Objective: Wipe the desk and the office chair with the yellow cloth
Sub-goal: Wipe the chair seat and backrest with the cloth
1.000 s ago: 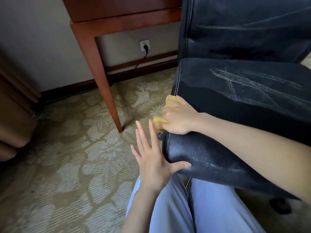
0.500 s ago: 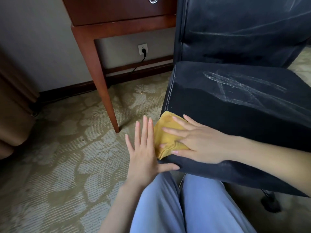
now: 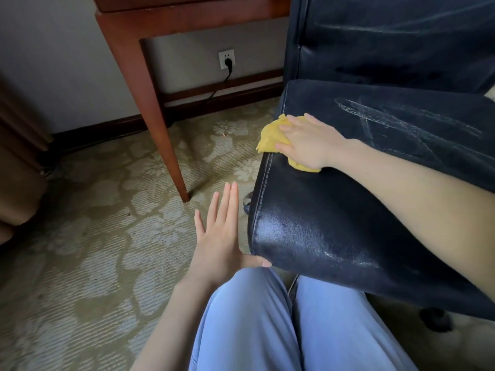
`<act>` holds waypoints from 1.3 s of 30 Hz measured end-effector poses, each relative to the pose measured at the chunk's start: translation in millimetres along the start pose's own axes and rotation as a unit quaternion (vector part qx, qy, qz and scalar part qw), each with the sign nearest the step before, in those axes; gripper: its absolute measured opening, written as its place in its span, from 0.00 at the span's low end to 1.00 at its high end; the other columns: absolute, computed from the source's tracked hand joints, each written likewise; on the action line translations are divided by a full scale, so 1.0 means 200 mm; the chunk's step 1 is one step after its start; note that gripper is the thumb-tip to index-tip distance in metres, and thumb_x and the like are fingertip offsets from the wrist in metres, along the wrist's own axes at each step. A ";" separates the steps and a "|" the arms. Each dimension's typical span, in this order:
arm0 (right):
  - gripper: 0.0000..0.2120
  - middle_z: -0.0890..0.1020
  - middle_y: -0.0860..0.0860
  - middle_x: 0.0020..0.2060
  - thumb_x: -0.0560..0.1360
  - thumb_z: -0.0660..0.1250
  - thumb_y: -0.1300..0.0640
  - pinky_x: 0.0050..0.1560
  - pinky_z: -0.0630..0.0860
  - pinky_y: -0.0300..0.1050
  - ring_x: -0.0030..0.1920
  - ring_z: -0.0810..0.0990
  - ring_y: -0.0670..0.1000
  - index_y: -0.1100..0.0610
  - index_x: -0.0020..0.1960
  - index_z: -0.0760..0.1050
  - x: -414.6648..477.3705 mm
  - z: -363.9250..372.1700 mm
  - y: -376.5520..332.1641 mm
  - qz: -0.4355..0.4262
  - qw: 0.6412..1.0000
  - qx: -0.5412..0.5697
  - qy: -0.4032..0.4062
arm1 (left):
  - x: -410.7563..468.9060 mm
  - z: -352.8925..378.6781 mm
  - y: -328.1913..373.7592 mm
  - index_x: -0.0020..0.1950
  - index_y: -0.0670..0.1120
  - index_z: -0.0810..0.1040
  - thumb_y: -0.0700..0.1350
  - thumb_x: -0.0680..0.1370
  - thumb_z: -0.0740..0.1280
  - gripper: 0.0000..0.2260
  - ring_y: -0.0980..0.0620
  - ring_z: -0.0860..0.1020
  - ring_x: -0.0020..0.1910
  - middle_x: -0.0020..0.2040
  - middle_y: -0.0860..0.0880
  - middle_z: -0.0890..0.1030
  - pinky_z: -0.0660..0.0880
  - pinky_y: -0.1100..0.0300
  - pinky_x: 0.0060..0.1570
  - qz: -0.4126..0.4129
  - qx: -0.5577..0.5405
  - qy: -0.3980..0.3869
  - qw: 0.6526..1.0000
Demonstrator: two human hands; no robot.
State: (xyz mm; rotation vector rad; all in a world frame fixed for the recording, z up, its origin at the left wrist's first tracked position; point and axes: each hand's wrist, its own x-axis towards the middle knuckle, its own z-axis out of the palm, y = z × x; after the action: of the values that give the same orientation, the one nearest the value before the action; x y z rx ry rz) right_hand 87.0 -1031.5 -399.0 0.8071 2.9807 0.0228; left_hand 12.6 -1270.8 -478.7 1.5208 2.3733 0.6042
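The black leather office chair [image 3: 334, 231] fills the right side, its seat streaked with pale wipe marks. My right hand [image 3: 308, 141] lies flat on the yellow cloth [image 3: 270, 137], pressing it onto the seat's left edge. My left hand [image 3: 222, 234] is spread flat beside the seat's front left corner, its thumb touching the leather underside, holding nothing. The reddish wooden desk [image 3: 150, 84] stands at the top left; only its leg and lower frame show.
Patterned beige carpet [image 3: 88, 253] covers the floor on the left. A wall socket [image 3: 227, 58] with a black plug and cable sits under the desk. A brown curtain [image 3: 18, 167] hangs at the far left. My blue trouser legs [image 3: 267, 325] are at the bottom. A chair caster [image 3: 435, 318] shows at lower right.
My right hand has slid the yellow cloth from the seat's front left corner up and back along the left edge onto the seat top. My left hand stays by the corner.
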 end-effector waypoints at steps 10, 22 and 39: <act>0.24 0.55 0.50 0.76 0.79 0.47 0.37 0.73 0.35 0.55 0.76 0.42 0.52 0.43 0.69 0.69 -0.16 0.11 -0.30 -0.080 0.996 0.019 -0.024 | -0.06 -0.03 -0.05 0.76 0.59 0.37 0.48 0.72 0.73 0.49 0.49 0.36 0.76 0.78 0.53 0.36 0.39 0.36 0.70 -0.086 0.015 0.007 0.996; 0.25 0.58 0.55 0.75 0.73 0.59 0.45 0.73 0.40 0.63 0.75 0.47 0.63 0.44 0.70 0.67 -0.86 0.41 -0.43 -0.223 0.941 -0.240 0.084 | -0.01 -0.19 0.32 0.78 0.53 0.53 0.53 0.82 0.54 0.25 0.58 0.44 0.77 0.79 0.55 0.47 0.40 0.49 0.74 0.046 -0.056 0.046 0.996; 0.29 0.59 0.44 0.73 0.74 0.54 0.54 0.75 0.45 0.56 0.75 0.50 0.58 0.44 0.74 0.54 -1.35 0.59 0.21 -0.191 0.895 -0.349 0.201 | -0.10 0.05 0.42 0.77 0.54 0.39 0.67 0.70 0.39 0.37 0.73 0.28 0.66 0.73 0.63 0.32 0.30 0.68 0.68 0.037 -0.148 -0.065 0.986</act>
State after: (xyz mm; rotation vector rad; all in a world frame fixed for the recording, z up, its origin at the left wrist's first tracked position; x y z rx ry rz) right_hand 347.1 -1132.4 -502.6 0.1296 3.0295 1.2931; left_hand 91.4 -1256.1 -447.9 1.4719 2.0319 0.8074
